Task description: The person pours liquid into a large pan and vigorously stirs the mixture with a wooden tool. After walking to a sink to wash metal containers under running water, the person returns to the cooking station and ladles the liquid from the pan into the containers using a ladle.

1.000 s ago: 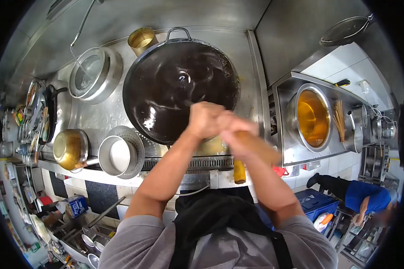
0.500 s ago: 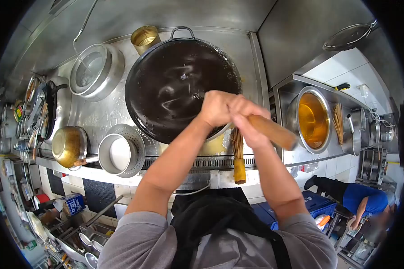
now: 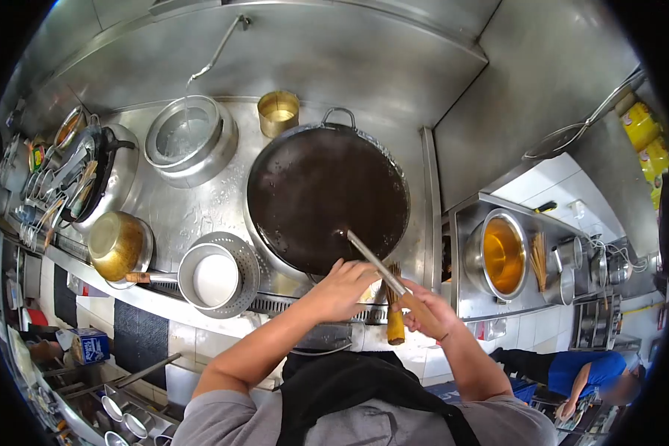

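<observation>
A large wok (image 3: 327,193) full of dark liquid sits before me. In my right hand (image 3: 427,312) is the wooden handle of a long utensil with a metal shaft (image 3: 368,254). Its shaft slants up-left into the liquid, which hides its head, so I cannot tell the kind. My left hand (image 3: 343,290) is at the wok's near rim, beside the shaft, fingers loosely stretched and holding nothing I can see. Whether it touches the rim or shaft is unclear. Between my hands, a bamboo brush (image 3: 395,320) with a yellow handle lies at the counter edge.
Left of the wok are a white-lined saucepan (image 3: 209,279) on a perforated strainer, an upturned brassy pot (image 3: 115,245) and a water-filled pot (image 3: 186,134) under a tap. Behind is a tin (image 3: 278,115). A bowl of amber liquid (image 3: 502,256) stands right. A co-worker (image 3: 587,372) is at far right.
Both hands were together on the wooden handle over the wok. They have come nearer me and separated; the left has let go of the handle. The metal shaft now shows, and the view has shifted.
</observation>
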Action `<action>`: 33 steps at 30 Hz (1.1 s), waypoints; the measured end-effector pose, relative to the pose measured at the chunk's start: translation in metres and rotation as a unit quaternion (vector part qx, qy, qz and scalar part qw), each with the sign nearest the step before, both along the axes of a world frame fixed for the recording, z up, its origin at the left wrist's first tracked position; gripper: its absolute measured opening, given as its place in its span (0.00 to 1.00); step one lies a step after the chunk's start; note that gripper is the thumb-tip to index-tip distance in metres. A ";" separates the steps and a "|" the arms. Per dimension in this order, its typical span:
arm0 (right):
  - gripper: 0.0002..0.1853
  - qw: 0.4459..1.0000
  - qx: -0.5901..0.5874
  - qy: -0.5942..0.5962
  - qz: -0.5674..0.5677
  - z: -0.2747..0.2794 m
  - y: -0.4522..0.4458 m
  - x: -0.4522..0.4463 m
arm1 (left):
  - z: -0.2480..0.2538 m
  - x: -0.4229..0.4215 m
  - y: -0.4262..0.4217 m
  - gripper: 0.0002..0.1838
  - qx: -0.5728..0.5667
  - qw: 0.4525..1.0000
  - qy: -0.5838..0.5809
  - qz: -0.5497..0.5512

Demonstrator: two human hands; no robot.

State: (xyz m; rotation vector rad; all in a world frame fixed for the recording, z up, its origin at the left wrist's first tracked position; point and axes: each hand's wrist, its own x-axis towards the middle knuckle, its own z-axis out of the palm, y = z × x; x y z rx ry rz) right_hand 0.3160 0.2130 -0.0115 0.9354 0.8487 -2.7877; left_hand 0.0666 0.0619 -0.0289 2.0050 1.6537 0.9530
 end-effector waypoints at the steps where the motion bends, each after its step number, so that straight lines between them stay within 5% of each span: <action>1: 0.29 0.999 0.009 -0.032 -0.005 0.029 -0.002 -0.013 | -0.005 -0.006 -0.020 0.31 -0.026 0.999 -0.040 -0.007; 5: 0.22 0.975 0.067 -0.202 0.058 0.044 -0.019 -0.033 | -0.020 -0.029 -0.106 0.25 -0.061 0.995 -0.081 0.021; 7: 0.19 0.980 0.059 -0.159 0.106 0.031 -0.035 -0.036 | -0.016 -0.036 -0.143 0.22 -0.097 0.980 -0.163 0.053; 14: 0.20 0.969 0.168 -0.137 0.116 0.085 -0.043 -0.049 | 0.043 -0.064 -0.233 0.18 0.011 0.953 -0.165 0.255; 20: 0.20 0.964 0.238 -0.099 0.069 0.154 -0.023 -0.041 | 0.040 -0.085 -0.300 0.18 0.020 0.893 -0.130 0.431; 33: 0.21 0.873 0.480 0.050 0.063 0.295 0.076 -0.017 | 0.036 0.018 -0.241 0.16 -0.053 0.894 -0.131 0.425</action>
